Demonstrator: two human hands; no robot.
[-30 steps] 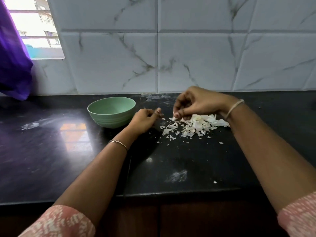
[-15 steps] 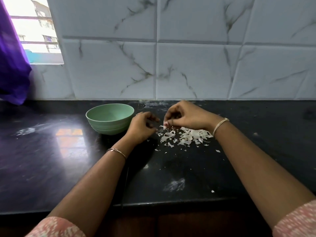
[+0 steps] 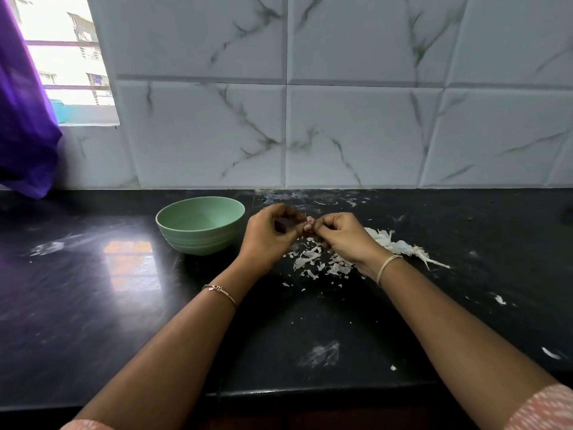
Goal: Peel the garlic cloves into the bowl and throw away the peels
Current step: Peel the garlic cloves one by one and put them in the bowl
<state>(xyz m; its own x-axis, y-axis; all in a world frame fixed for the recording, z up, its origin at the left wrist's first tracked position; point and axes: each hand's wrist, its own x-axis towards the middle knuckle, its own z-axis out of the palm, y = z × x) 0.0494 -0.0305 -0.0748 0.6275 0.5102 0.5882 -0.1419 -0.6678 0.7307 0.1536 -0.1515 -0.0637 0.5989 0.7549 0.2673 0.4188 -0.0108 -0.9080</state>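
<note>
Pinching a small garlic clove (image 3: 308,219) between curled fingertips, the left hand (image 3: 268,234) and right hand (image 3: 339,235) meet just right of the green bowl (image 3: 198,240). Loose peels (image 3: 310,259) lie on the black counter (image 3: 93,305) beneath the right hand.

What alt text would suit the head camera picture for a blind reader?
The left hand and right hand meet above a black counter, pinching a small garlic clove between them. White peels lie scattered under the right hand; a green bowl stands left of the hands.
</note>
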